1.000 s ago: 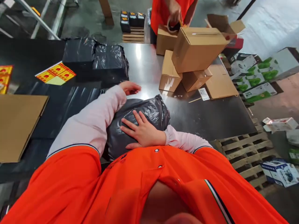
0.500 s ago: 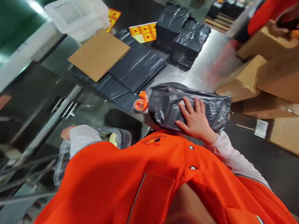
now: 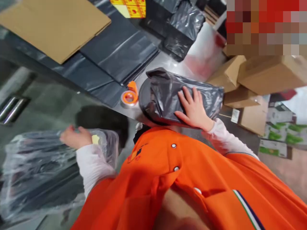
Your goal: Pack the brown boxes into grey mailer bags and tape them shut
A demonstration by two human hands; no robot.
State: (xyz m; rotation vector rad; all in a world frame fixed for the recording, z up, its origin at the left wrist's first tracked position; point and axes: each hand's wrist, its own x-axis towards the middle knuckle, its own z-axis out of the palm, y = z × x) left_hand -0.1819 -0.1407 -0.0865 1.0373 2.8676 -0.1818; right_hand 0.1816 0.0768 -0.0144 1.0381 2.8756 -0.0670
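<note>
Right fingers (image 3: 192, 103) lie open on the black parcel (image 3: 160, 99), long axis running crosswise.

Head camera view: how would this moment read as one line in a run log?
left hand: on clear plastic bag | right hand: flat on black plastic bag | nearby: orange tape roll, cardboard boxes

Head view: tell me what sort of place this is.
Most likely a warehouse packing station: cardboard shipping boxes, a steel packing table holding a black plastic parcel and a roll of tape, and printed product cartons stacked nearby.
</note>
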